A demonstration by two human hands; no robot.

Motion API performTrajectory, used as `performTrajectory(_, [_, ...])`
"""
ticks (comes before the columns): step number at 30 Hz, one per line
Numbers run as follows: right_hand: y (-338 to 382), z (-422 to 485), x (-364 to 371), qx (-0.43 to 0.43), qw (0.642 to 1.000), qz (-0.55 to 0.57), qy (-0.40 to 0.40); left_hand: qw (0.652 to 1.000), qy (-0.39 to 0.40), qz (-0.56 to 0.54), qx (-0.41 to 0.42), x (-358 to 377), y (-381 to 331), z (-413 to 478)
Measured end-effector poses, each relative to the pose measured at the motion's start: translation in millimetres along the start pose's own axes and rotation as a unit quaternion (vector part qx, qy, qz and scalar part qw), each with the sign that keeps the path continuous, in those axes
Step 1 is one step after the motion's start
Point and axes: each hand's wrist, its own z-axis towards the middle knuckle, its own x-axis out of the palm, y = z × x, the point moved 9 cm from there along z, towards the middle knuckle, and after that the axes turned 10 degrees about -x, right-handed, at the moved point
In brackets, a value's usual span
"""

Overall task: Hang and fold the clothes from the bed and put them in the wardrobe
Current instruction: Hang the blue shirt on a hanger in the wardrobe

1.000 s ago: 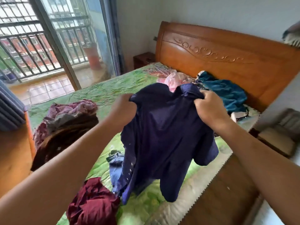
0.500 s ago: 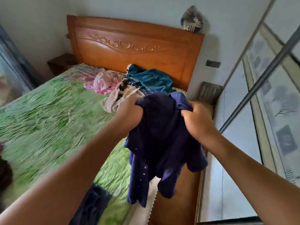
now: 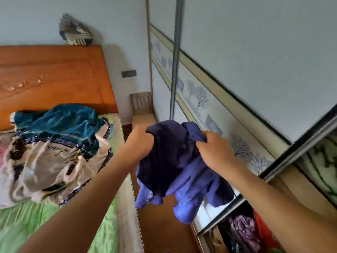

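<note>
— Between the bed [image 3: 54, 225] and the wardrobe [image 3: 255, 61], above the wooden floor [image 3: 160, 225]: a navy shirt [image 3: 173, 165], bunched. Hangs free, clear of the mattress.

— Held how?

— By both hands. Left hand [image 3: 140, 137]: fingers curled, clamped on a fistful of cloth at the upper left. Right hand [image 3: 213, 152]: likewise, fingers clamped on the cloth at the upper right. Lower folds droop beneath, lighter blue where lit.

— And on the bed?

— Green cover. Near the wooden headboard [image 3: 54, 79], a teal garment [image 3: 58, 123] lying partly over a cream patterned garment [image 3: 45, 161], both crumpled. Well apart from the navy shirt.

— Wardrobe side?

— Pale sliding doors with a band of printed trees, and metal rails. At lower right, a dark opening with purple clothing [image 3: 242, 229] inside and something red-orange beside it. Too blurred to name further.

— Anything else?

— A wooden chair [image 3: 142, 106] in the corner past the headboard. A dark wall switch [image 3: 128, 73] above it. A striped object [image 3: 75, 32] perched on top of the headboard.
</note>
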Motion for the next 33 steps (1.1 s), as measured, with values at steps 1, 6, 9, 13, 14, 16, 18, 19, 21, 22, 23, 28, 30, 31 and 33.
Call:
performTrajectory(1, [-7.3,-2.3,-8.9,0.014,1.0,0.002,-0.012,1.0,0.022,0.009,0.006,12.9,-6.9,7.6])
performTrajectory(6, [-33.5,-27.1,-45.9,0.077,0.993,0.048,-0.08,0.99,0.114,0.063,0.044,72.0,-36.7,23.1])
performTrajectory(9, [-43.1,-50.5,-60.8,0.089,0.987,0.079,-0.109,0.982,0.158,0.089,0.05,101.8,-48.9,17.9])
performTrajectory(13, [-57.0,-95.2,-90.2,0.113,0.977,0.075,-0.164,0.968,0.227,0.084,0.073,144.8,-69.0,-10.1])
performTrajectory(14, [-58.5,-108.2,-99.2,0.119,0.975,0.072,-0.175,0.965,0.238,0.078,0.079,154.7,-74.8,-20.9])
performTrajectory(16, [-60.9,-136.4,-118.4,0.133,0.969,0.067,-0.196,0.959,0.257,0.071,0.096,173.2,-86.3,-46.5])
performTrajectory(18, [-65.0,-167.4,-139.7,0.148,0.962,0.057,-0.221,0.95,0.278,0.062,0.127,193.2,-99.7,-77.6])
performTrajectory(19, [-66.7,-183.2,-150.4,0.153,0.959,0.052,-0.233,0.947,0.286,0.055,0.138,202.5,-106.3,-94.1])
performTrajectory(21, [-70.7,-216.0,-170.3,0.163,0.952,0.047,-0.256,0.939,0.305,0.036,0.154,220.6,-119.6,-127.3])
performTrajectory(22, [-73.5,-233.0,-180.5,0.17,0.947,0.044,-0.269,0.934,0.318,0.025,0.161,229.9,-127.1,-143.4])
performTrajectory(23, [-76.3,-249.5,-191.2,0.177,0.942,0.041,-0.283,0.929,0.331,0.018,0.167,239.5,-134.9,-158.5])
performTrajectory(28, [-81.2,-320.3,-255.5,0.218,0.907,0.001,-0.36,0.897,0.39,-0.011,0.208,288.5,-187.2,-221.9])
performTrajectory(30, [-74.3,-342.1,-286.2,0.214,0.89,-0.022,-0.402,0.884,0.416,-0.04,0.211,302.3,-210.8,-245.5])
performTrajectory(31, [-69.1,-352.1,-302.4,0.209,0.881,-0.041,-0.422,0.877,0.429,-0.055,0.208,308.3,-222.8,-255.3])
performTrajectory(33, [-58.3,-370.5,-334.3,0.204,0.865,-0.072,-0.454,0.866,0.446,-0.071,0.215,319.4,-249.8,-271.1])
